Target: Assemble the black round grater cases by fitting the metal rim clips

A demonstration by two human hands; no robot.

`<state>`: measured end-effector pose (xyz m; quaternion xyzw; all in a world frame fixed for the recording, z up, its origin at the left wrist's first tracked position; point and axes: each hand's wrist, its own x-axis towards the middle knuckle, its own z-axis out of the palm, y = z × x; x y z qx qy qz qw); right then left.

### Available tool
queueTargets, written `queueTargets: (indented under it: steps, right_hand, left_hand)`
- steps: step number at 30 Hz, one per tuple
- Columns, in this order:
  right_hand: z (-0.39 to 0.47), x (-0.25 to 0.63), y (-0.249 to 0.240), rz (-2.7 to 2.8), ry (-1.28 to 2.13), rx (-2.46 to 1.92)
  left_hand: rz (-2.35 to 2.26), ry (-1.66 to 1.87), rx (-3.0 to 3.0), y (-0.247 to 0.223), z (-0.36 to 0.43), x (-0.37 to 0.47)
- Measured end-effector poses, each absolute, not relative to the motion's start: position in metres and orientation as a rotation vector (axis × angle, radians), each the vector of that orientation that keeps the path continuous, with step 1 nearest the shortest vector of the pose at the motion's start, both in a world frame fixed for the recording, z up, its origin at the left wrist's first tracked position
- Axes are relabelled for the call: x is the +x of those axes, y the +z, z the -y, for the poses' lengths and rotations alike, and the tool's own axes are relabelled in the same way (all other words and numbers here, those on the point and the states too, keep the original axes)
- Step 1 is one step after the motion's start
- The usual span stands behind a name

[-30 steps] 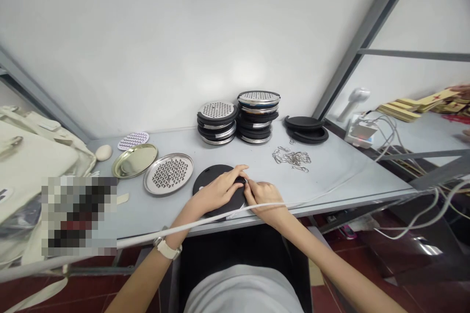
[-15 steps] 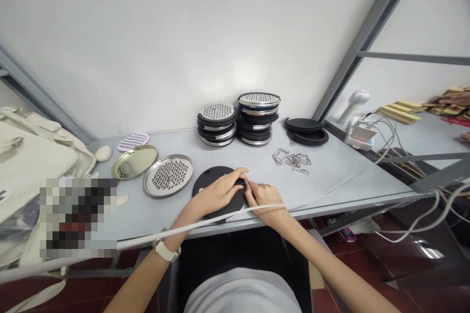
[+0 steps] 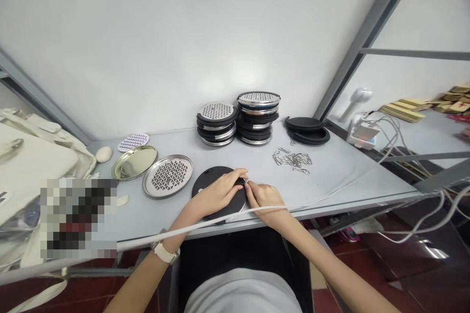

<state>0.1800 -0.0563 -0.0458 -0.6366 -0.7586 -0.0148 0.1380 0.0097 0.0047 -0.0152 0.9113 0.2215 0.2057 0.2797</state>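
A black round case (image 3: 206,179) lies near the table's front edge, with a strip of shiny metal at its lower right. My left hand (image 3: 219,191) rests across its top, and the fingertips grip the rim at the right. My right hand (image 3: 267,200) is closed in a pinch at the same rim, on a small metal clip (image 3: 246,181) that is mostly covered by fingers. To the right, a loose pile of metal clips (image 3: 293,159) lies on the table. Left of the case sits a round metal grater plate (image 3: 168,176).
A shiny round metal dish (image 3: 135,162) and a purple-white grater disc (image 3: 133,142) lie at left. Stacked graters (image 3: 217,123) stand against the wall beside a taller stack (image 3: 258,118). Black round covers (image 3: 307,130) lie at right. A white cable (image 3: 323,200) crosses before my arms.
Both hands stay at the case's rim with barely any shift in the fingers. The view has moved very slightly.
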Motion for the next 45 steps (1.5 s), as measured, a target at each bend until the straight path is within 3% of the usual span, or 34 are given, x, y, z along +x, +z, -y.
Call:
queueTargets:
  steps: [45]
  right_hand:
    - [0.0558, 0.1818, -0.0476, 2.190, -0.076, -1.789]
  left_hand:
    - [-0.573, 0.592, 2.499, -0.0147, -0.0047, 0.0092]
